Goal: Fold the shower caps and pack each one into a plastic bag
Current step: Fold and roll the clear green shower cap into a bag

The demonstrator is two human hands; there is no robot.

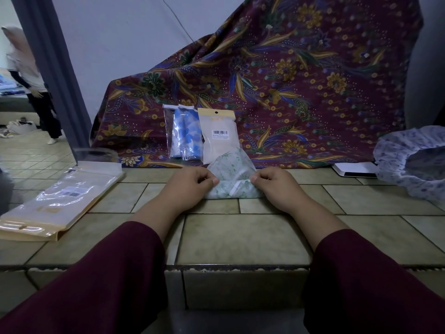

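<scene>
Green-print shower cap [232,179] | between grips | left hand [192,186], right hand [277,186] pinch edges

Dim, bluish indoor light; brighter at the doorway [21,75] far left. Glare on plastic bag [60,201]. Wide-angle edges bend.

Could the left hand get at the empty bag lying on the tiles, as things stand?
Probably yes. The empty bag lies flat on the left hand's side with bare tiles between, but that hand now pinches the green cap and must let go first.
</scene>
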